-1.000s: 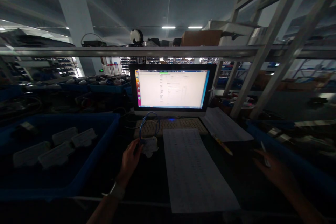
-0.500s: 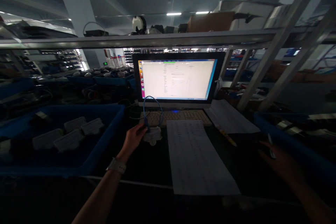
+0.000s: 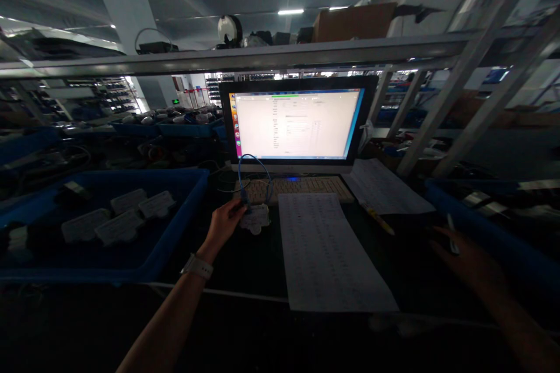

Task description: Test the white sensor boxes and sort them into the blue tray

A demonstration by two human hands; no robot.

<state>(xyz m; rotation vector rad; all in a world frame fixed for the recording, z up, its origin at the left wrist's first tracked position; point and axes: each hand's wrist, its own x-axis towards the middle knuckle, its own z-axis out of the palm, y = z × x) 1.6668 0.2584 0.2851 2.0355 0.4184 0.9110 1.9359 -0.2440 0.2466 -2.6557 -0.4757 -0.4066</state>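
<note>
My left hand [image 3: 224, 222] pinches the plug end of a looped blue cable [image 3: 258, 175] where it enters a small white device [image 3: 255, 218] lying on the dark bench in front of the keyboard [image 3: 293, 187]. A watch sits on that wrist. My right hand [image 3: 464, 256] rests low at the right, fingers around a white pen [image 3: 451, 226]. Between the hands lies a long printed sheet [image 3: 328, 250]. The lit monitor [image 3: 297, 123] stands behind.
A blue bin [image 3: 175, 227] at the left holds several white flat devices. Another blue bin [image 3: 490, 227] runs along the right. A second paper [image 3: 385, 186] and a yellow pencil [image 3: 380, 221] lie right of the keyboard. A metal shelf bar [image 3: 262, 58] crosses overhead.
The view has tilted downward and closer. My left hand has stayed on the cable plug at the white device; my right hand with the pen has barely shifted.
</note>
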